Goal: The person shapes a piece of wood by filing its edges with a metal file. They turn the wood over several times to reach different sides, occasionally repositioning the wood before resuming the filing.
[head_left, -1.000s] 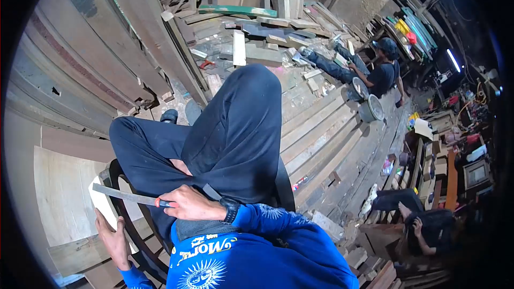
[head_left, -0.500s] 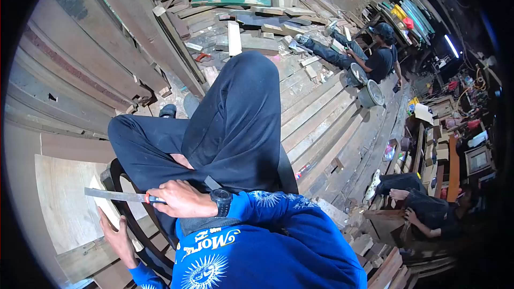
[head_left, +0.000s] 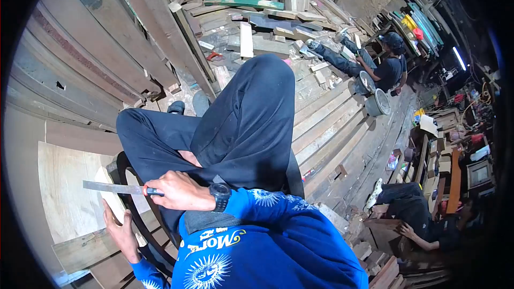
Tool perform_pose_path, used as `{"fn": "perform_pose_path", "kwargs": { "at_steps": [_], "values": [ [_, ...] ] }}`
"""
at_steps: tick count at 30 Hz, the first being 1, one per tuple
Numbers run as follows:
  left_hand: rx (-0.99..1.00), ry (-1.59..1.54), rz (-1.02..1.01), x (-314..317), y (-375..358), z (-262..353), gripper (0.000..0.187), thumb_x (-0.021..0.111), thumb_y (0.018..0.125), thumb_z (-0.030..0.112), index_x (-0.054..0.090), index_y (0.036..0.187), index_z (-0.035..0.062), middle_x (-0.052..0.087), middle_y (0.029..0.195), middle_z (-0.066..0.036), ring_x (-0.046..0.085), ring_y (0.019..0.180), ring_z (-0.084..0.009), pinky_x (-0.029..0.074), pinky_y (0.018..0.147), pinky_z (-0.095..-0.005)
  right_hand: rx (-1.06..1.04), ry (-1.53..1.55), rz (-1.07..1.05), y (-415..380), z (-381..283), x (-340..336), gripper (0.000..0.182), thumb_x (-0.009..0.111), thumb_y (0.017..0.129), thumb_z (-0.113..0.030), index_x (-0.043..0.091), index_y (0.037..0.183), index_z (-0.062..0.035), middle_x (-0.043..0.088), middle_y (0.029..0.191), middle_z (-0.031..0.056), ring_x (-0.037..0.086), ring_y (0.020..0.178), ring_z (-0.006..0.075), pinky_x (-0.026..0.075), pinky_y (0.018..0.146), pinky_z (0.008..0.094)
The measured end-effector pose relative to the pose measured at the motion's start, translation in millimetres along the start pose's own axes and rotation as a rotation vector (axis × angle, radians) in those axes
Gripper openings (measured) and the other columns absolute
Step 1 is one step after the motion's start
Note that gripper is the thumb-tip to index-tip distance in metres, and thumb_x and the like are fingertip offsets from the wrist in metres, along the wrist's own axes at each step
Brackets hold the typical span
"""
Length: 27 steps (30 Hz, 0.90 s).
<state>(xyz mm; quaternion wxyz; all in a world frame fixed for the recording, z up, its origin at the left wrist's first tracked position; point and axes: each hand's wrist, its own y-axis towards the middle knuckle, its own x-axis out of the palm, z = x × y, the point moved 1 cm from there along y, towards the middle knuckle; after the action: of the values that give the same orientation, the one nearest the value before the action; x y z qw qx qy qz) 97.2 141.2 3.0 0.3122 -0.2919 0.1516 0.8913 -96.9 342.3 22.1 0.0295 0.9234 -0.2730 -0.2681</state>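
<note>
My right hand (head_left: 179,191), with a black watch on the wrist, grips the red-collared handle of a flat metal file (head_left: 110,187). The blade points left and lies across a pale wooden piece (head_left: 107,197). My left hand (head_left: 122,231) presses on that piece from below, fingers spread along it. A dark curved wooden frame (head_left: 140,219) runs beside the pale piece, next to my thigh. My crossed legs in dark trousers (head_left: 241,128) fill the middle of the view.
Long planks (head_left: 107,48) lean at the left, above a plywood sheet (head_left: 64,187). Offcuts litter the plank floor (head_left: 326,134). A seated person (head_left: 383,67) works at the upper right beside a metal bucket (head_left: 378,103). Another person (head_left: 423,225) crouches at the lower right.
My right hand and the file have shifted a little leftward across the pale piece. My left hand stays on the piece. The view has tilted slightly.
</note>
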Motion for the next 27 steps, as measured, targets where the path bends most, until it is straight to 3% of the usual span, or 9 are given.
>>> {"fn": "perform_pose_path", "kwargs": {
  "at_steps": [8, 12, 13, 15, 16, 20, 21, 25, 27],
  "values": [
    [-0.040, 0.206, -0.027, 1, -3, 28, 0.087, 0.073, 0.087, 0.004, 0.040, 0.167, 0.0074, 0.053, 0.153, -0.021, 0.053, 0.142, -0.0371, 0.040, 0.120, -0.0460, 0.059, -0.004, 0.020, -18, -10, -12, 0.024, 0.075, 0.087, -0.016, 0.077, 0.110, -0.0071, 0.071, 0.074, 0.0223, 0.071, 0.072, 0.0453, 0.057, 0.069, 0.0563],
    [0.033, 0.047, 0.033, 0, -2, -11, 0.083, 0.074, 0.089, 0.005, 0.039, 0.165, -0.0004, 0.052, 0.155, -0.022, 0.052, 0.143, -0.0365, 0.039, 0.122, -0.0467, 0.062, 0.016, -0.014, 10, -6, 10, 0.026, 0.072, 0.088, -0.017, 0.077, 0.112, -0.0078, 0.073, 0.078, 0.0250, 0.072, 0.076, 0.0475, 0.059, 0.070, 0.0587],
    [-0.043, -0.058, 0.000, 0, -3, 4, 0.081, 0.074, 0.090, 0.004, 0.040, 0.163, -0.0042, 0.053, 0.154, -0.022, 0.054, 0.141, -0.0354, 0.039, 0.121, -0.0453, 0.069, -0.011, -0.005, 10, -6, 10, 0.027, 0.071, 0.089, -0.019, 0.078, 0.113, -0.0091, 0.073, 0.080, 0.0255, 0.073, 0.078, 0.0479, 0.060, 0.072, 0.0588],
    [0.027, 0.014, 0.039, 6, 2, -22, 0.087, 0.079, 0.084, 0.005, 0.043, 0.162, -0.0033, 0.057, 0.146, -0.021, 0.057, 0.134, -0.0346, 0.042, 0.118, -0.0426, 0.031, -0.052, 0.027, 3, 3, 7, 0.025, 0.069, 0.092, -0.023, 0.076, 0.114, -0.0139, 0.075, 0.084, 0.0206, 0.073, 0.077, 0.0431, 0.059, 0.070, 0.0535],
    [-0.026, 0.068, -0.003, 1, -2, 19, 0.088, 0.080, 0.081, 0.006, 0.044, 0.161, -0.0041, 0.059, 0.143, -0.023, 0.058, 0.133, -0.0363, 0.043, 0.117, -0.0439, 0.119, -0.052, -0.008, -5, -4, -3, 0.026, 0.068, 0.093, -0.024, 0.077, 0.116, -0.0161, 0.075, 0.086, 0.0193, 0.073, 0.077, 0.0426, 0.058, 0.069, 0.0519],
    [0.080, 0.286, 0.053, 1, -5, 22, 0.090, 0.084, 0.079, 0.021, 0.047, 0.157, -0.0046, 0.057, 0.146, -0.026, 0.057, 0.135, -0.0423, 0.047, 0.113, -0.0479, -0.001, -0.015, 0.061, -18, -15, -17, 0.025, 0.079, 0.089, -0.015, 0.078, 0.113, -0.0094, 0.075, 0.084, 0.0187, 0.074, 0.076, 0.0365, 0.059, 0.073, 0.0418],
    [0.022, 0.296, 0.005, -3, -5, 32, 0.097, 0.085, 0.077, 0.026, 0.043, 0.159, -0.0039, 0.057, 0.147, -0.027, 0.057, 0.135, -0.0443, 0.048, 0.113, -0.0483, -0.034, -0.069, 0.115, -13, -9, -5, 0.025, 0.073, 0.092, -0.020, 0.077, 0.115, -0.0118, 0.074, 0.087, 0.0217, 0.073, 0.075, 0.0403, 0.058, 0.066, 0.0478],
    [-0.018, 0.263, -0.001, -6, -4, 41, 0.100, 0.085, 0.076, 0.027, 0.042, 0.159, -0.0069, 0.059, 0.142, -0.029, 0.062, 0.129, -0.0454, 0.051, 0.109, -0.0485, 0.042, -0.032, 0.045, 15, -4, 13, 0.031, 0.076, 0.090, -0.019, 0.076, 0.118, -0.0048, 0.072, 0.083, 0.0226, 0.073, 0.078, 0.0407, 0.057, 0.067, 0.0472],
    [-0.059, 0.255, -0.020, -6, -2, 43, 0.101, 0.085, 0.076, 0.028, 0.041, 0.159, -0.0092, 0.058, 0.143, -0.030, 0.062, 0.129, -0.0457, 0.051, 0.109, -0.0482, -0.037, -0.067, 0.065, 13, -4, 7, 0.030, 0.076, 0.090, -0.017, 0.076, 0.117, -0.0052, 0.072, 0.082, 0.0222, 0.073, 0.077, 0.0407, 0.057, 0.067, 0.0474]
  ]
}}
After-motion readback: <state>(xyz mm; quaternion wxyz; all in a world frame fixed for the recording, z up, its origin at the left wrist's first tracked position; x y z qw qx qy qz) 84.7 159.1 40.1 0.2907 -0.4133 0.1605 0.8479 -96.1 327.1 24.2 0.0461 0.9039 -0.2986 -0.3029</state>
